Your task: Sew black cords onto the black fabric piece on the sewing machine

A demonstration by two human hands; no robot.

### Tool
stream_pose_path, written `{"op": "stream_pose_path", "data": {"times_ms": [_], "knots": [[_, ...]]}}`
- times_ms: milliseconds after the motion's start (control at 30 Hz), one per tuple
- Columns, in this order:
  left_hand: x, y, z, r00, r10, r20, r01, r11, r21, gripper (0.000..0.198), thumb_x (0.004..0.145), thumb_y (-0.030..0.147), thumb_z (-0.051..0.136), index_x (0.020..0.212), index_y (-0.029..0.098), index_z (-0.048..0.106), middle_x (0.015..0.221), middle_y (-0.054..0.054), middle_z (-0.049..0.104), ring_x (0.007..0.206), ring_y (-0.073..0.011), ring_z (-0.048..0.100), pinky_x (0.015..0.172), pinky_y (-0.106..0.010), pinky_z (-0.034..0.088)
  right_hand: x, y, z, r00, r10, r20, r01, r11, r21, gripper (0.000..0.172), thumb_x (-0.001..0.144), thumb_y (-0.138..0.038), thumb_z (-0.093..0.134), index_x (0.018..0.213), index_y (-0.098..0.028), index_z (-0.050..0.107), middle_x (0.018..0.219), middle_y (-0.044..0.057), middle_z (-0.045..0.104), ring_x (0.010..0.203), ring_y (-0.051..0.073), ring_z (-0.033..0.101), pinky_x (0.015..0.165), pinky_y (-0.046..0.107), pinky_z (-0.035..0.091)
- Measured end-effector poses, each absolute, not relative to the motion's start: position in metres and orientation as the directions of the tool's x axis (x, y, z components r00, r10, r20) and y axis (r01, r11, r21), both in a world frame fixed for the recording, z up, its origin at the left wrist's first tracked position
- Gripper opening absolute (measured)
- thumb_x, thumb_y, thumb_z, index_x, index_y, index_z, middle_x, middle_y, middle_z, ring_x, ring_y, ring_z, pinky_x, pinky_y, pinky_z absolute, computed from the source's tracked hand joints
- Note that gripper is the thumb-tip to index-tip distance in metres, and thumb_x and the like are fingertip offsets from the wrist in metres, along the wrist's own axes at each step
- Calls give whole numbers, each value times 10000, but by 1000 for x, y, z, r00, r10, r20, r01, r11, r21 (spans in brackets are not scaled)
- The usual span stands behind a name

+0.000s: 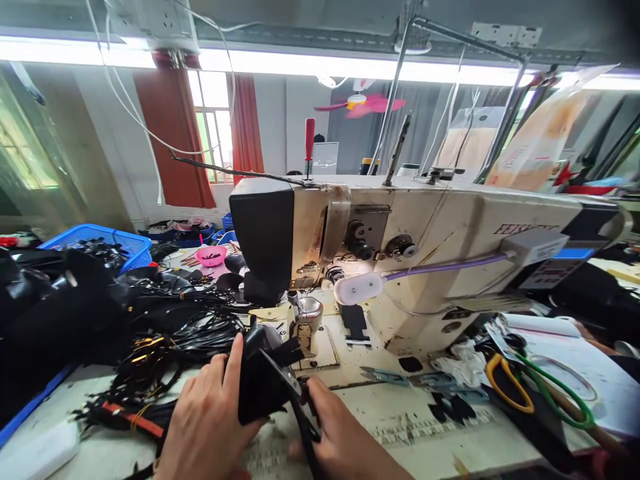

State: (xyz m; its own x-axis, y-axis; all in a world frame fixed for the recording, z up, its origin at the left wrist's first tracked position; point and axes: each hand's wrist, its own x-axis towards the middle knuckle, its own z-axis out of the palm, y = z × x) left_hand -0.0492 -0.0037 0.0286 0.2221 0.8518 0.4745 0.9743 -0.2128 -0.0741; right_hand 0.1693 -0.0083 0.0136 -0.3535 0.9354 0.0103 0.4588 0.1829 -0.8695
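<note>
Occupying most of the view, the cream sewing machine (pixel 450 233) stands on the work table (pixel 415 427), with its black head end to the left and its needle and presser foot (pixel 306 319) directly beyond the hands. A small white lamp (pixel 357 288) on a purple stalk sits in front of the machine body.

To the left, a large tangle of black straps (pixel 170 327) covers the table. A blue basket (pixel 103 239) lies behind it.

At the lower centre, the left hand (pixel 207 423) is closed around a black piece (pixel 257 390). The thumb lies up its left face and the fingers are hidden behind it. The piece is held upright, just in front of the presser foot.

The right hand (pixel 345 443) is closed in a pinch on a black strap (pixel 300 417) that runs down from the right edge of the piece.

Yellow-handled scissors (pixel 506 385) lie on the table to the right. Thread snips (pixel 383 375) lie between them and the hands. A pink bowl (pixel 211 255) sits far left, behind the machine head.
</note>
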Motion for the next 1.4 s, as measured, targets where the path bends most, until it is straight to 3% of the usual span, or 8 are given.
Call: {"op": "stream_pose_path", "data": {"times_ms": [100, 333, 467, 767, 933, 1167, 1267, 1400], "knots": [[-49, -10, 26, 213, 846, 489, 976, -207, -67, 944, 689, 269, 693, 1473, 129, 186, 1020, -99, 589, 904, -277, 607, 799, -381, 436, 165, -11, 7, -323, 946, -18, 560, 176, -809, 308, 632, -222, 688, 860, -199, 482, 909, 21, 569, 817, 193, 532, 728, 288, 395], [-47, -15, 27, 210, 864, 458, 977, -205, -61, 968, 675, 288, 698, 1473, 144, 170, 1011, -90, 591, 903, -283, 601, 805, -390, 432, 167, -27, 0, -288, 958, -9, 627, 181, -758, 365, 663, -245, 630, 990, -190, 479, 1066, 95, 536, 1019, 263, 525, 881, 358, 403], [-46, -18, 27, 222, 857, 466, 974, -213, -72, 952, 689, 275, 681, 1474, 137, 160, 1023, -100, 597, 917, -284, 596, 808, -390, 425, 170, -27, -5, -285, 958, 0, 627, 186, -757, 288, 661, -289, 638, 868, -209, 454, 917, 54, 566, 837, 225, 542, 739, 317, 393], [-40, -24, 31, 168, 889, 427, 985, -165, -44, 881, 679, 251, 689, 1450, 110, 286, 1008, -91, 604, 922, -276, 599, 845, -386, 414, 164, -25, -38, -318, 940, 125, 496, 277, -823, 271, 681, -399, 535, 653, -218, 335, 640, -28, 454, 604, 133, 393, 566, 262, 249], [-32, -28, 29, 149, 914, 378, 989, -145, -39, 822, 693, 226, 651, 1446, 125, 337, 1002, -93, 609, 923, -272, 599, 840, -389, 410, 165, -38, -63, -301, 951, 70, 413, 196, -889, 314, 723, -461, 509, 628, -211, 343, 586, -41, 361, 579, 126, 383, 545, 258, 235], [-26, -34, 17, 85, 938, 335, 993, -106, 45, 904, 669, 259, 720, 1464, 129, 310, 1052, -102, 609, 986, -276, 586, 843, -384, 418, 188, -43, -77, -129, 990, -49, 411, 8, -912, 460, 798, -652, 440, 724, -198, 451, 622, -22, 425, 611, 152, 439, 577, 264, 325], [-30, -34, 15, 57, 938, 342, 995, -84, 63, 943, 665, 296, 753, 1471, 105, 301, 1051, -104, 599, 975, -274, 583, 844, -386, 427, 208, -38, -71, -91, 992, -85, 553, -20, -833, 471, 836, -658, 423, 750, -200, 489, 657, 6, 523, 640, 179, 515, 598, 275, 370], [-34, -32, 20, 36, 952, 304, 991, -73, 109, 1016, 645, 313, 793, 1491, 101, 273, 1058, -108, 595, 956, -272, 582, 857, -395, 442, 244, -24, -74, 110, 994, 24, 864, -84, -497, 242, 752, -387, 672, 869, -197, 578, 878, 85, 665, 803, 267, 633, 699, 339, 459]]}}
